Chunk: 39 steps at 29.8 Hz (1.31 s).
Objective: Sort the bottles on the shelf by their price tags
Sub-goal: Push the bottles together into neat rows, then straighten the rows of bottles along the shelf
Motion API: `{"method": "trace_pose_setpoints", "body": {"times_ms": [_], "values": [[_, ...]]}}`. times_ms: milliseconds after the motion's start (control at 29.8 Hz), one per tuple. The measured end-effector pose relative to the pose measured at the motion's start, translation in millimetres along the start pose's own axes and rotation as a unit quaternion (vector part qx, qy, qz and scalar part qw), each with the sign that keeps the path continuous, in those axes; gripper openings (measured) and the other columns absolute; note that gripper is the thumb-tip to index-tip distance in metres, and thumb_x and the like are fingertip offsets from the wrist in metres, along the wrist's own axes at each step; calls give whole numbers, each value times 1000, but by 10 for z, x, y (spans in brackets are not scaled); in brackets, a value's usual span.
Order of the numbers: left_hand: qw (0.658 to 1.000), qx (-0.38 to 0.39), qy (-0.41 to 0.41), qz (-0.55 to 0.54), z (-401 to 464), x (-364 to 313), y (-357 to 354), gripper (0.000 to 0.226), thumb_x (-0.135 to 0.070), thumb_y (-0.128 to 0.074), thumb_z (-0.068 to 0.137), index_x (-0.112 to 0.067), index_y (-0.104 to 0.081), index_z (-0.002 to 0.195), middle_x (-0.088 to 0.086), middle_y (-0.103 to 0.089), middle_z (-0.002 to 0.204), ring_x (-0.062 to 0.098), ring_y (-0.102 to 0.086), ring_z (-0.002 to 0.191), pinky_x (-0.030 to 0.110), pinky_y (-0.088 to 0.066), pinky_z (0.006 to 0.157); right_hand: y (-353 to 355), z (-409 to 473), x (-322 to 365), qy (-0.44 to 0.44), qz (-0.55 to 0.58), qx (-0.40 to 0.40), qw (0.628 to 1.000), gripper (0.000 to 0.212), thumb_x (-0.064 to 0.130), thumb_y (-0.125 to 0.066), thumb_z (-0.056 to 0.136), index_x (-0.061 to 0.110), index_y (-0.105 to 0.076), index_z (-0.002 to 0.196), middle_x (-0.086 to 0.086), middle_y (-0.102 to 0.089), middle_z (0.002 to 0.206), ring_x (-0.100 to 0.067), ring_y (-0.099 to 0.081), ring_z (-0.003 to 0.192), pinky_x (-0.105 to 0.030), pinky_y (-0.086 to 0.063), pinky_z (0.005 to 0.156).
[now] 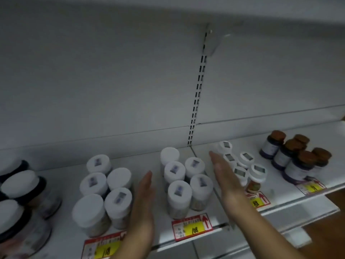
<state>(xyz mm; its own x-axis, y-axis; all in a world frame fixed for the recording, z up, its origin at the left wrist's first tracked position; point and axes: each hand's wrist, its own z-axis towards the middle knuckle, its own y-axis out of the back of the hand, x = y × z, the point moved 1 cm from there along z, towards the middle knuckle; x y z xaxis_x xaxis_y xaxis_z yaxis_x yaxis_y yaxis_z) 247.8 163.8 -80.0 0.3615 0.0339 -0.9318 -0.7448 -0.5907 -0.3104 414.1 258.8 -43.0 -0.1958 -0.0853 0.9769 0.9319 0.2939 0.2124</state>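
A white shelf [61, 176] carries groups of bottles, each behind a red-and-yellow price tag on the front lip. Taking the 108 tag [192, 228] as landmark: directly behind it stand five white-capped bottles [180, 195], their clear bodies showing pale contents too blurred to name. The left hand [142, 204] is flat and open, fingers together, holding nothing, just left of this group; the right hand [226, 184] is likewise flat and empty, just right of it, so the group sits between the two palms, apart from both. Left of the 108 tag, behind the 118 tag [104, 248], is a second group of five white-capped bottles [104, 199]. Far left stand bigger dark jars [20, 202] with white lids. Right of the landmark, small white-capped bottles [242, 165] stand behind the 88 tag [258, 200], the front one showing a reddish label. Further right, brown-capped bottles [295, 156] cluster behind another tag [311, 186], unreadable.
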Motion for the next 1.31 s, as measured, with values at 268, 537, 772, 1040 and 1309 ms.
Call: {"method": "trace_pose_setpoints", "body": {"times_ms": [268,537,772,1040,1309], "values": [[989,119,82,-13,-7,108,-325,60,-69,-45,82,-26,-61,121,10,-68,120,26,-63,112,36,-55,84,-196,106,-191,-64,159,89,981,29,44,-43,93,33,-68,82,7,-74,88,-12,-69,88,-25,-52,72],[999,46,2,21,-10,175,-381,77,-72,-57,66,-35,-46,132,4,-60,131,26,-59,118,53,-40,105,-234,104,-259,-43,161,100,981,34,45,-40,91,21,-64,97,-3,-71,98,-16,-68,94,-31,-55,80],[997,68,1,20,-11,167,-388,81,-74,-55,68,-31,-42,136,7,-58,133,27,-58,119,54,-39,105,-127,95,-204,-80,108,89,987,37,59,-41,82,39,-61,106,9,-66,117,-15,-60,112,-38,-46,98],[996,92,-19,-6,3,138,-370,59,-59,-52,78,-39,-44,132,-5,-57,134,15,-55,121,42,-40,106,-436,859,469,56,-204,236,948,29,29,-51,93,23,-57,121,-3,-54,133,-12,-57,113,-26,-46,90],[997,72,-3,-9,25,160,-365,46,-44,-45,84,-36,-44,129,-15,-61,121,1,-64,104,15,-52,79,-680,995,466,79,-381,305,869,43,24,-45,95,13,-41,137,-9,-44,144,-23,-44,127,-22,-35,91]]}}
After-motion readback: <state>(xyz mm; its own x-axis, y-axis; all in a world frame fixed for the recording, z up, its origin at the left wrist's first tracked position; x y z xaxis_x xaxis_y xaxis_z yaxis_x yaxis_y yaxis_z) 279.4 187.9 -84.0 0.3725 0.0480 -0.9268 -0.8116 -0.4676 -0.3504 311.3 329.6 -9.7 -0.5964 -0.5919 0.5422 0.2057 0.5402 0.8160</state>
